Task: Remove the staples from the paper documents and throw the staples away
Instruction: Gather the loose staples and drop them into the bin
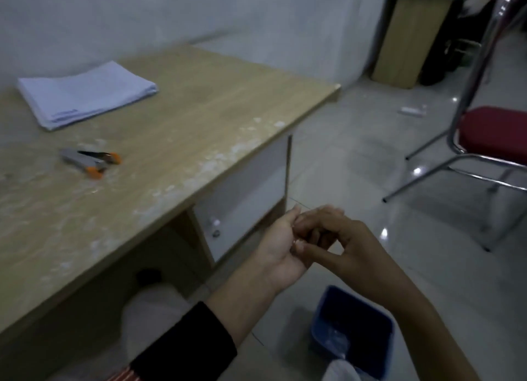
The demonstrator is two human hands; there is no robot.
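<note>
At 10 o'clock on light wooden desk [199,109]: white paper stack [85,92]. Blue plastic bin [322,323] at 5 o'clock. Left hand [281,249] cupped, fingers loosely curled; right hand [350,243] thumb and forefinger pinch into its palm. Staples too small to see. Best release directly over the bin.

Dim room, whitish plaster wall [199,9] behind. Wood-grain counter [199,109] with a worn, flaky front edge and a white cabinet door [248,192] under it. Glossy pale tile floor [370,158] showing light glints. Red-seat chair [496,135] on a chrome tube frame at right. Second wood-panel desk [410,38] in the far corner.
</note>
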